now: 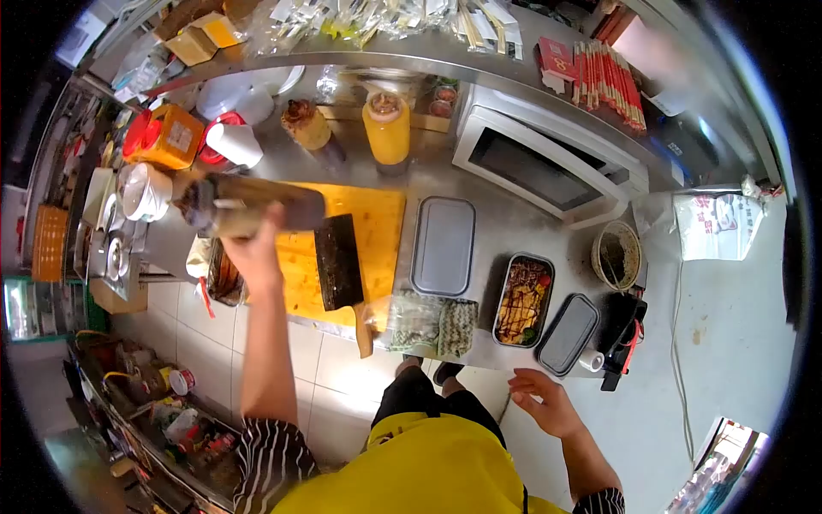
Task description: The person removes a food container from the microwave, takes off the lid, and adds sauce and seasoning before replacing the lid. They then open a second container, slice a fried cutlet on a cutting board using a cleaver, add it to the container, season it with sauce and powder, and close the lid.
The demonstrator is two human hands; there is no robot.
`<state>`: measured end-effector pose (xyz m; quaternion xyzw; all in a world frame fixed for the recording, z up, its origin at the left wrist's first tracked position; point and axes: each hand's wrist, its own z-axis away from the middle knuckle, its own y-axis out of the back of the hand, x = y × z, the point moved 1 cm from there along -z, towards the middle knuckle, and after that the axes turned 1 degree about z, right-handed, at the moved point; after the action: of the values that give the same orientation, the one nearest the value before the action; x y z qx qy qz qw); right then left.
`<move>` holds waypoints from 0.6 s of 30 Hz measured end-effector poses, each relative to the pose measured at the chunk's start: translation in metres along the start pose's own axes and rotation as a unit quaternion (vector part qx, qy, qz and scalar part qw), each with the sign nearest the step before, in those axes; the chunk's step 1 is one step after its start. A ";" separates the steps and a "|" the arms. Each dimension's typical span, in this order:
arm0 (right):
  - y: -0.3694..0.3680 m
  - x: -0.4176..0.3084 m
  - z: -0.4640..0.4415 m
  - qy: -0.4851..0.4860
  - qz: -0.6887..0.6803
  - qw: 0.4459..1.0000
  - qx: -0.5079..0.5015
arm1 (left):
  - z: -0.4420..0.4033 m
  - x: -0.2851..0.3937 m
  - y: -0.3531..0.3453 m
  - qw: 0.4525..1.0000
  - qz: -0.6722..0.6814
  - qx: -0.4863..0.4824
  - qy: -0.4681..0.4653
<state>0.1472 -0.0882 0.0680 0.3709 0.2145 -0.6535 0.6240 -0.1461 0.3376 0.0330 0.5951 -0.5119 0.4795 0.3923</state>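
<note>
My left hand [254, 255] is wrapped round a squeeze bottle of dark sauce [270, 206], held tilted on its side above the yellow cutting board [383, 231]. The bottle is a little blurred. Below and right of it, a cleaver [338, 262] with a wooden handle lies on the board. My right hand [548, 405] hangs open at the counter's front edge, fingers apart, holding nothing. Nearest to it is a grey lid [568, 334]. Beside that lid stands a black takeaway container [523, 300] of food striped with dark sauce. Another grey lidded container [443, 246] lies left of it.
A yellow sauce bottle [387, 133] and a second sauce bottle [310, 130] stand at the back. A white microwave [539, 163] has its door ajar. A folded cloth [434, 325] lies at the front edge; a round pot [616, 256] is at right. A shelf [385, 64] overhangs the counter.
</note>
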 end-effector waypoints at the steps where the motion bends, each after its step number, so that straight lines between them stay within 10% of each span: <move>1: -0.002 0.003 0.002 -0.009 -0.008 1.000 0.013 | -0.031 -0.009 -0.006 0.999 0.032 0.019 -0.039; 13: 0.083 0.055 0.002 -0.102 -0.045 0.937 0.330 | -0.184 -0.193 -0.036 0.941 -0.302 0.138 -0.068; 18: 0.171 0.101 -0.045 -0.093 0.116 0.882 0.446 | -0.216 -0.218 -0.023 0.942 -0.309 -0.006 -0.134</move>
<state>0.3295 -0.1427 -0.0053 0.5703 -0.2033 -0.6341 0.4810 -0.1637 0.5989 -0.1279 0.7803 -0.3535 0.2478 0.4525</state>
